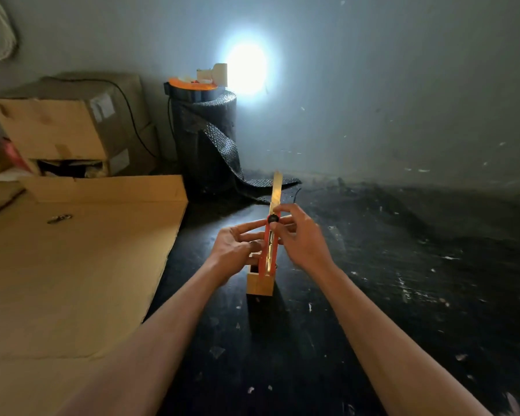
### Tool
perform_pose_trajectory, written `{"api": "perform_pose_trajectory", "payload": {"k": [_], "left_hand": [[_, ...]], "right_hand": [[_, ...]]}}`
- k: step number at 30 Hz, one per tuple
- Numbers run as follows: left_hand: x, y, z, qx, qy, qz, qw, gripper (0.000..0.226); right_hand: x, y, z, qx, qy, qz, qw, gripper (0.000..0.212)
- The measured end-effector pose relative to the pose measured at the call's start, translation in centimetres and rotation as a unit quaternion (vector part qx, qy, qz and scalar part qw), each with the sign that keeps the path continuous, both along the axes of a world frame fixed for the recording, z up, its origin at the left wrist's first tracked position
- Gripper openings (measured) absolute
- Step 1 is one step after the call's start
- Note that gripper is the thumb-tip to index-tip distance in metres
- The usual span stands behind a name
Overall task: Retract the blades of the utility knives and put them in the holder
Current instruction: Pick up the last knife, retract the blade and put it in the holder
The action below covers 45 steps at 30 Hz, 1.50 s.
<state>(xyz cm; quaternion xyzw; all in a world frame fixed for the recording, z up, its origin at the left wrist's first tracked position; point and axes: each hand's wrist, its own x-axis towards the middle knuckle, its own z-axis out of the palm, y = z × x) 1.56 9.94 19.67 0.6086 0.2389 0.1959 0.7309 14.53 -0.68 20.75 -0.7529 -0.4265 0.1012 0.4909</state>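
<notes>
It looked like a storeroom or rough workshop corner. The dark, scuffed floor point(403, 280) was flecked with pale paint spots and debris, and the bare grey wall point(403, 85) was chipped. A flattened sheet of brown cardboard point(72, 280) lay on the left, with taped brown cardboard boxes point(81, 124) stacked behind it. A roll of black bubble wrap point(204, 136) stood in the corner, and a small white work lamp point(219, 72) on top threw a bright glare on the wall.

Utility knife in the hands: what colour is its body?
Orange-red, with a black knob on the utility knife and its blade out; the head view shows it best.
</notes>
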Motion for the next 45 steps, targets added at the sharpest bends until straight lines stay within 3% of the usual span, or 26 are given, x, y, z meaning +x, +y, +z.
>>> {"api": "perform_pose_trajectory", "payload": {"k": [7,28,36,40,45], "left_hand": [[0.4,-0.2,2.3,0.023,0.0,0.007,1.0,0.054],[1.2,0.3,3.5,-0.011,0.005,0.019,1.0,0.044],[1.7,0.9,4.0,0.037,0.001,0.053,0.998,0.041],[2.0,1.3,4.1,0.05,-0.015,0.068,0.996,0.041],[2.4,1.5,4.6,0.072,-0.017,0.07,0.995,0.044]], "right_hand": [[0.7,-0.2,1.8,0.013,-0.012,0.001,1.0,0.017],[0.2,-2.0,0.6,-0.033,0.006,0.047,0.998,0.019],[-0.6,-2.1,0.1,-0.053,-0.009,0.05,0.997,0.022],[-1.1,-1.9,0.0,-0.037,-0.048,0.038,0.997,0.036],[-1.2,-1.4,0.5,-0.028,-0.056,0.01,0.998,0.022]]}}
